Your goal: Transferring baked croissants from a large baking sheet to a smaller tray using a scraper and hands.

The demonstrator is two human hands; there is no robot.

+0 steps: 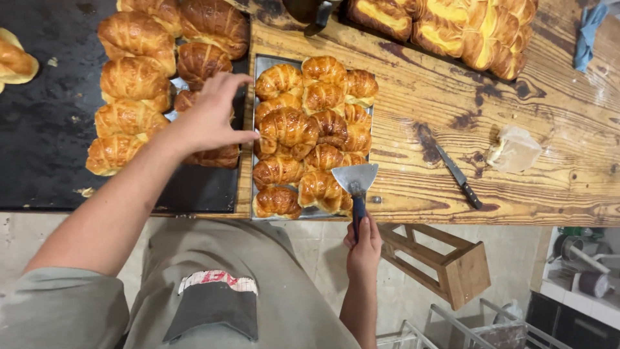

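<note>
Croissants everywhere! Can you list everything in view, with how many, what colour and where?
Tray croissants: about fifteen, golden brown, piled on metal tray, centre.
Sheet croissants: about ten, golden brown, on black sheet, left.
Filled pastries: several, brown with yellow, top.
Knife: one, dark handle, on table.
Wrapped lump: one, pale, right of knife.
Cloth: one, blue, top right.
Stool: one, wooden, on floor.
Scraper: one, metal, blue handle, at tray's near edge.
Left hand: over sheet croissants.
Right hand: grips scraper.

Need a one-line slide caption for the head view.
Left hand reaches over croissants on a dark baking sheet; right hand holds a scraper at a croissant-filled metal tray.
</note>
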